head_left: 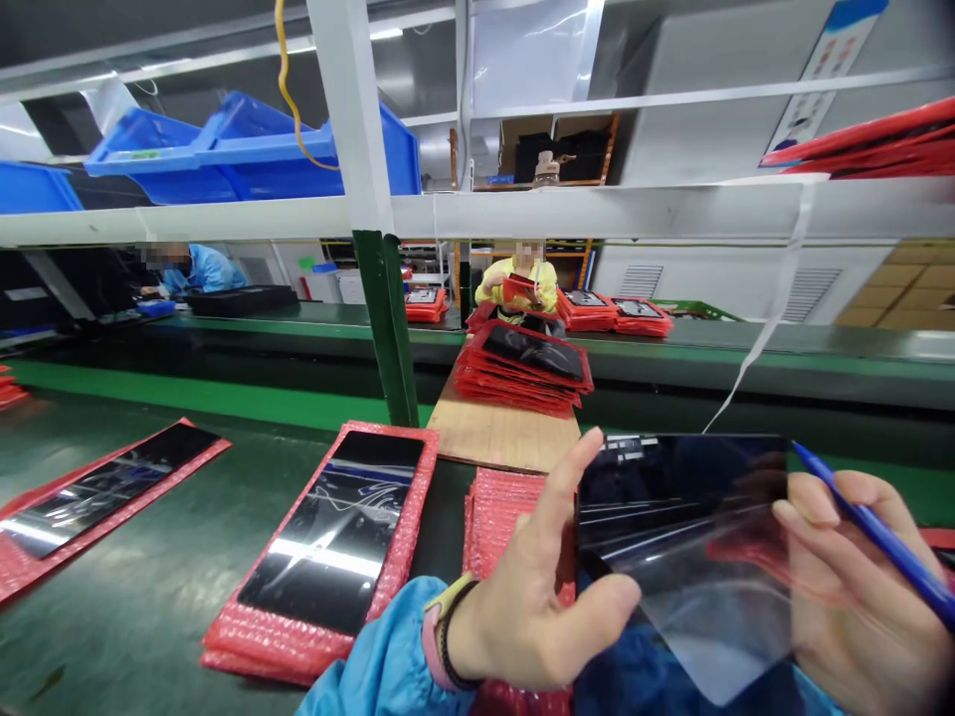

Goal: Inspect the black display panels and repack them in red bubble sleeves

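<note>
My left hand (533, 587) grips the left edge of a glossy black glass panel (671, 497), thumb across its lower corner and forefinger up along its side. A clear film (708, 607) is lifting off the panel's face. My right hand (858, 587) holds the panel's right side and also pinches a blue pen (872, 532) that points up and to the left. Below my hands lies a stack of red bubble-wrap sleeves (503, 507).
A black panel on a red bubble sleeve (335, 537) lies left of my hands on the green belt (149, 597), another (96, 492) farther left. A stack of sleeved panels (522, 368) sits on a wooden board (503, 438). Two other people work behind the far belt. Blue bins (246, 144) are overhead.
</note>
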`<state>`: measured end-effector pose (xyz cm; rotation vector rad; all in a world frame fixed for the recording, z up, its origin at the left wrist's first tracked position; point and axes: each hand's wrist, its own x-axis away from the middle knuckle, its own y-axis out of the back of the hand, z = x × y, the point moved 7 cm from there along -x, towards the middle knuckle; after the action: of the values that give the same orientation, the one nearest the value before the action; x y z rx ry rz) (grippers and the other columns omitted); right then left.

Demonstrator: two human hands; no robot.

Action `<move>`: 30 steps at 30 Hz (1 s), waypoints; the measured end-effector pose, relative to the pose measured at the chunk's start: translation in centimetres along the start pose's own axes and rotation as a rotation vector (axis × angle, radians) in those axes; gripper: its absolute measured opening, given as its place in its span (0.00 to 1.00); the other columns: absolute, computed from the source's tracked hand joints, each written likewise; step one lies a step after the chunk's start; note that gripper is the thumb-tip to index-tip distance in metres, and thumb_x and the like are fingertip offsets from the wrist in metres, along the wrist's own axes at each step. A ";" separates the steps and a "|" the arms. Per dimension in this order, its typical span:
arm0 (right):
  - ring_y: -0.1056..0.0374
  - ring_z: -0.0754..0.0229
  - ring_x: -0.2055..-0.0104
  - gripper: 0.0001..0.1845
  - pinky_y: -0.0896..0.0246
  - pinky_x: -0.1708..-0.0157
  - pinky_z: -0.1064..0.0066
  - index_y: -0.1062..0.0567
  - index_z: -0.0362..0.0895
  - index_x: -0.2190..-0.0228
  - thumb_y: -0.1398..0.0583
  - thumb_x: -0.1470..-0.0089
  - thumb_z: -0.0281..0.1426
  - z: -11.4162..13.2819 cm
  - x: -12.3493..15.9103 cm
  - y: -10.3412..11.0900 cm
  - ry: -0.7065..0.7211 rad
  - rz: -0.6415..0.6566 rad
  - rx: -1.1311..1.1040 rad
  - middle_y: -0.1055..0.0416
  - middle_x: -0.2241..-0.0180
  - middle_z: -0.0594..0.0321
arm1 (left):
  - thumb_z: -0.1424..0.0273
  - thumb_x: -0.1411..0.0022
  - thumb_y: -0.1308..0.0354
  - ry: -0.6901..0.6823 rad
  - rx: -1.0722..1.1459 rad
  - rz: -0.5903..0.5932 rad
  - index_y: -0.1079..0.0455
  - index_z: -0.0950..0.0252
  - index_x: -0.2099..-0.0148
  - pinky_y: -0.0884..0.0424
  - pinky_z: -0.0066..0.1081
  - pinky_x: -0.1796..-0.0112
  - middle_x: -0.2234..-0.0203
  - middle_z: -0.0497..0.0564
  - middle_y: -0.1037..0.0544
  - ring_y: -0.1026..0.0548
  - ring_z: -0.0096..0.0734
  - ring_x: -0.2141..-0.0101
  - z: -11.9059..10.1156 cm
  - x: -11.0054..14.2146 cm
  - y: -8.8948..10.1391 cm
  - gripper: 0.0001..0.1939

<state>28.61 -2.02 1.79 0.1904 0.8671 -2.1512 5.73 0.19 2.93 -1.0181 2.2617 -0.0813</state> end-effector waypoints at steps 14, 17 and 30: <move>0.29 0.63 0.59 0.22 0.27 0.62 0.81 0.29 0.47 0.72 0.39 0.73 0.15 -2.0 0.3 0.0 -0.428 -0.208 -0.142 0.31 0.70 0.65 | 0.71 0.33 0.56 0.053 0.385 -0.145 0.45 0.56 0.34 0.63 0.37 0.35 0.35 0.39 0.46 0.57 0.33 0.34 0.8 -2.0 0.7 0.26; 0.30 0.69 0.69 0.18 0.27 0.60 0.81 0.33 0.45 0.76 0.45 0.69 0.12 -2.1 0.2 -0.5 -0.478 -0.237 -0.221 0.41 0.76 0.69 | 0.71 0.33 0.55 0.125 0.423 -0.184 0.48 0.54 0.33 0.54 0.41 0.36 0.36 0.42 0.43 0.48 0.38 0.35 1.4 -2.1 1.0 0.27; 0.30 0.66 0.66 0.12 0.28 0.60 0.80 0.35 0.44 0.75 0.45 0.61 0.16 -4.9 -0.9 0.0 -0.586 -0.165 -0.202 0.43 0.72 0.66 | 0.79 0.43 0.48 0.265 0.395 -0.350 0.40 0.48 0.38 0.38 0.35 0.44 0.39 0.36 0.37 0.32 0.36 0.45 3.4 -2.7 3.0 0.33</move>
<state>28.46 1.68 -1.56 -0.6044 0.7568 -2.0754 7.06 4.81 0.72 -1.2223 2.1425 -0.8200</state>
